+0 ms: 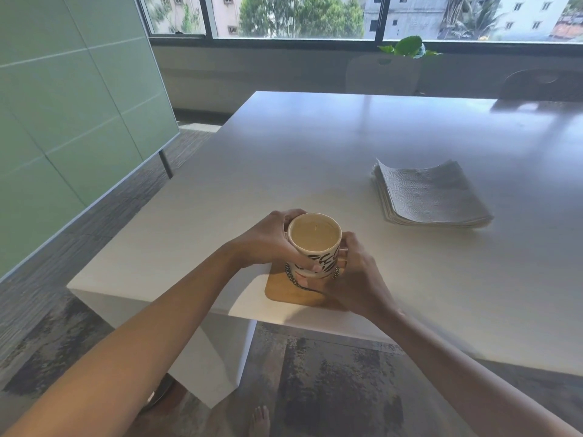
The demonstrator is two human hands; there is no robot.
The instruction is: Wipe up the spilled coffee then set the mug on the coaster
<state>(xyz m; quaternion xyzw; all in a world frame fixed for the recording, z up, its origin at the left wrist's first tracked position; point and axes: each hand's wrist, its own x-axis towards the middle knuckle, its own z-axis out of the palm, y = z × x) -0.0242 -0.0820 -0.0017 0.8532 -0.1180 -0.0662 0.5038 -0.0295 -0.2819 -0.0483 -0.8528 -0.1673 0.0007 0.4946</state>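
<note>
Handle hidden, mug (315, 244) base masked by fingers; cylindrical ceramic, black-and-white pattern, pale milky coffee inside; upright on square wooden coaster (291, 293) at worktop (315, 146) near edge; left hand (268, 239) and right hand (356, 275) both wrapped round it; embossed paper napkin stack (430, 195) well apart, far right.

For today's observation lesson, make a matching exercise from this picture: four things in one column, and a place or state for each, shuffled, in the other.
Things:
1. mug
2. coaster
3. stack of paper napkins
4. potted plant

Places or states:
A. by the window, beyond the table
B. held between the left hand and right hand
C. lying untouched on the table, to the right
D. flat near the table's front edge, under the mug

Pairs: 1-B, 2-D, 3-C, 4-A
</note>
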